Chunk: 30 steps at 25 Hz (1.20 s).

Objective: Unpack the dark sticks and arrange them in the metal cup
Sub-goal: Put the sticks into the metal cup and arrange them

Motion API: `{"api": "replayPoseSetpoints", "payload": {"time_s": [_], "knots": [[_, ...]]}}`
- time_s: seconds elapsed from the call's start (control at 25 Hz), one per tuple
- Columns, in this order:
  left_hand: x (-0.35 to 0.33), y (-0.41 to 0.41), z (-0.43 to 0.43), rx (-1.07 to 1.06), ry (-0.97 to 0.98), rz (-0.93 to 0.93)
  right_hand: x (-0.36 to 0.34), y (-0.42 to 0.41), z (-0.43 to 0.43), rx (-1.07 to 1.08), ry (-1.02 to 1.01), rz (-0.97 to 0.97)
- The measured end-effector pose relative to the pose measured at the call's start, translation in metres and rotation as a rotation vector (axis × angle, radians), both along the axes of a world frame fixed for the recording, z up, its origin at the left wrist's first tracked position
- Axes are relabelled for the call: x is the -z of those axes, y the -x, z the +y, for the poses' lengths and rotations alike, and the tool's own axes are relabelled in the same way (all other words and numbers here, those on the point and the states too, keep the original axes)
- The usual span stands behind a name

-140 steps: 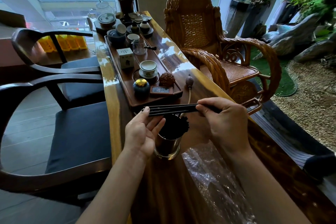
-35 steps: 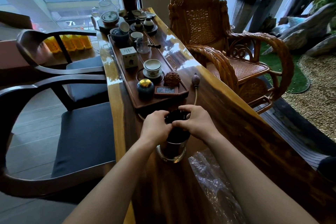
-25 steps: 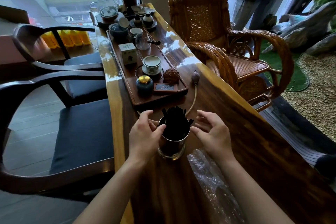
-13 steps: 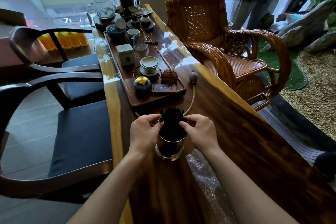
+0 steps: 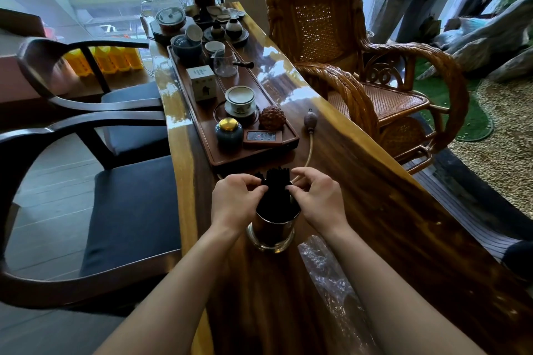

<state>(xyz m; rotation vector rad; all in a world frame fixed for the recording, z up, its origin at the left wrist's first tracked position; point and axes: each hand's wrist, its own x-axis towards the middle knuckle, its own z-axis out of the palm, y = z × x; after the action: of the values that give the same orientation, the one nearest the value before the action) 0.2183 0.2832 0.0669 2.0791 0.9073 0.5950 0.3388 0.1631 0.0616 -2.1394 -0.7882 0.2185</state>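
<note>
The fingers [image 5: 261, 189] of the left hand [image 5: 233, 204] were pinched against the left side of the dark sticks [image 5: 276, 192], just above the rim of the metal cup [image 5: 271, 232]. The fingers [image 5: 291, 189] of the right hand [image 5: 317, 202] were pinched against the opposite side of the same bundle, so that the sticks were grasped between both hands. The sticks were seen standing upright in the metal cup, with their upper ends projecting above the fingers. The metal cup was placed on the wooden worktop [image 5: 389, 210], between the two wrists. A crumpled clear plastic wrapper [image 5: 326, 274] was laid on the worktop just to the right of the cup and nearer the person. A wooden tea tray [image 5: 213, 150] loaded with tea ware was located beyond the cup. A thin hose with a dark bulb [image 5: 310, 118] was routed from behind the cup along the right edge of the tray.
</note>
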Motion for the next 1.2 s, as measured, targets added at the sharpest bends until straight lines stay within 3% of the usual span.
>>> {"api": "replayPoseSetpoints", "payload": {"time_s": [0.28,0.4,0.52,0.72,1.04,1.2], "knots": [[0.008,0.026,-0.012,-0.082,-0.019,-0.117,0.003,-0.003,-0.018,0.055,-0.061,0.010],[0.015,0.033,-0.012,-0.042,-0.022,-0.008,0.012,0.002,-0.047,0.120,-0.032,0.043],[0.014,0.025,-0.008,0.009,0.024,0.072,0.012,0.020,-0.058,-0.005,0.030,0.102],[0.011,0.019,-0.010,0.013,0.031,0.101,0.005,0.031,-0.032,0.015,-0.034,0.048],[0.010,0.017,-0.006,0.043,0.015,0.069,0.000,0.032,-0.010,-0.015,0.006,0.195],[0.011,0.022,-0.008,-0.004,0.026,0.002,-0.008,0.033,0.013,-0.073,-0.012,0.082]]}}
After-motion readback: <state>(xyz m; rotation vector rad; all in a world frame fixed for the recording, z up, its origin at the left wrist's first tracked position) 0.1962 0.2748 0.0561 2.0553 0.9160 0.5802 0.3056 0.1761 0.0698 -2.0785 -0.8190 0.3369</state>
